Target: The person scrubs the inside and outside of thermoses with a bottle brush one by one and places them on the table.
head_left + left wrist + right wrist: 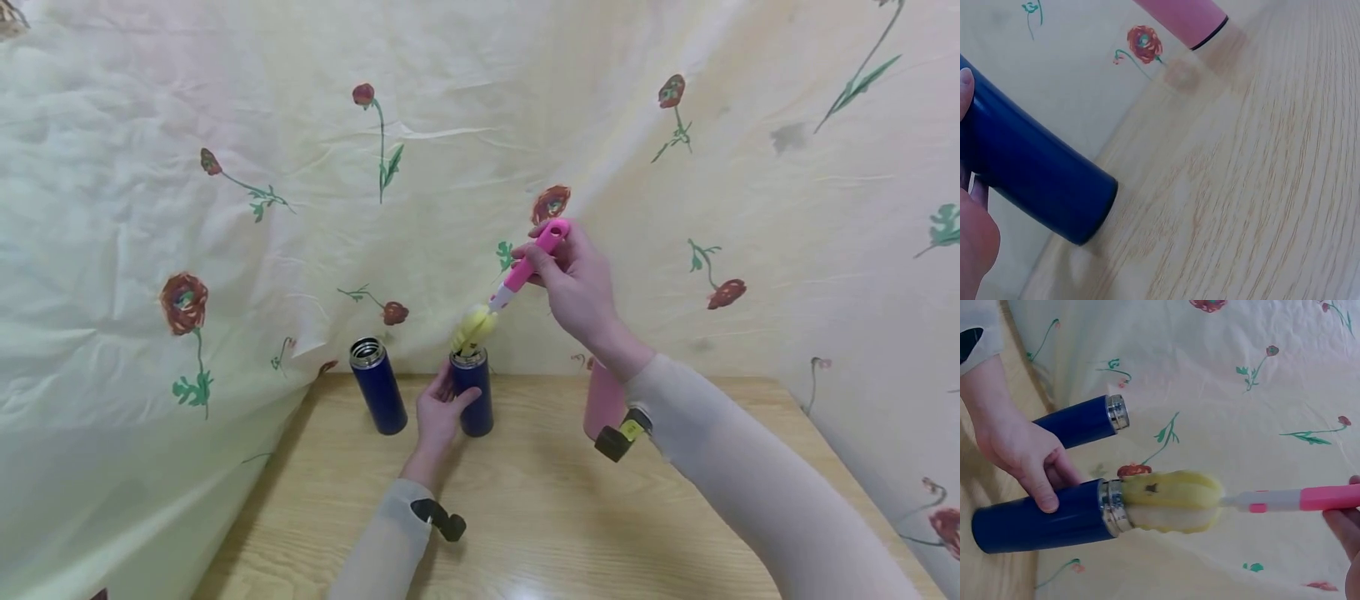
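Observation:
My left hand (441, 411) grips a dark blue bottle (476, 408) that stands uncapped on the table, its thumb across the near side. In the right wrist view, the bottle's steel neck (1114, 508) meets a yellow and white sponge head (1175, 501), whose lower end is at or just inside the mouth. That sponge belongs to a bottle brush with a pink and white handle (525, 265). Above the bottle, my right hand (581, 283) pinches this handle, which tilts up to the right. The left wrist view shows the blue bottle's base (1094, 212) on the wood.
A second uncapped blue bottle (380, 392) stands left of the held one. To the right, a pink bottle (602, 404) is partly hidden behind my right wrist. Flower-printed cloth (450, 167) hangs behind and beside the wooden table (540, 517).

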A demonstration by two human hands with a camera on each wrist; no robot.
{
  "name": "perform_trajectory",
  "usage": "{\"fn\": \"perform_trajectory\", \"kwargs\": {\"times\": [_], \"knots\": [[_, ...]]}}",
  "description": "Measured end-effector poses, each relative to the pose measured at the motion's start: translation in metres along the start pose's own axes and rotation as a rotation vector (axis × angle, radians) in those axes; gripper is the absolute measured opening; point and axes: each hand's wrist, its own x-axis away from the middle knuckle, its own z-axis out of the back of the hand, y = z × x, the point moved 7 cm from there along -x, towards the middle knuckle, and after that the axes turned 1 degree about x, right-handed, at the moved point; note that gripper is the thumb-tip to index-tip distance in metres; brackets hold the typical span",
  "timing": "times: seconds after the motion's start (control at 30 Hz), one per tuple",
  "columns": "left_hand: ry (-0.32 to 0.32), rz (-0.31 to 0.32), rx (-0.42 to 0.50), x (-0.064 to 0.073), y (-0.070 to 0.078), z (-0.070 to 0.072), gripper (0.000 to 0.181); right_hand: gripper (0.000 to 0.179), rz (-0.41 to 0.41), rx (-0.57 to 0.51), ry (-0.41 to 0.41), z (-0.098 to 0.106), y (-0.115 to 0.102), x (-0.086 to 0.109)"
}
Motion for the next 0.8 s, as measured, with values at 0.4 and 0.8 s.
{"fn": "perform_trajectory", "kwargs": {"times": [0.4, 0.8], "knots": [[-0.040, 0.014, -0.045, 0.000, 0.000, 0.000, 0.080, 0.018, -0.153, 0.428, -0.117, -0.035, -0.007, -0.030], [-0.039, 0.039, -0.068, 0.002, -0.001, 0.000, 0.080, 0.012, -0.227, 0.474, -0.203, -0.067, 0.008, -0.039]]}}
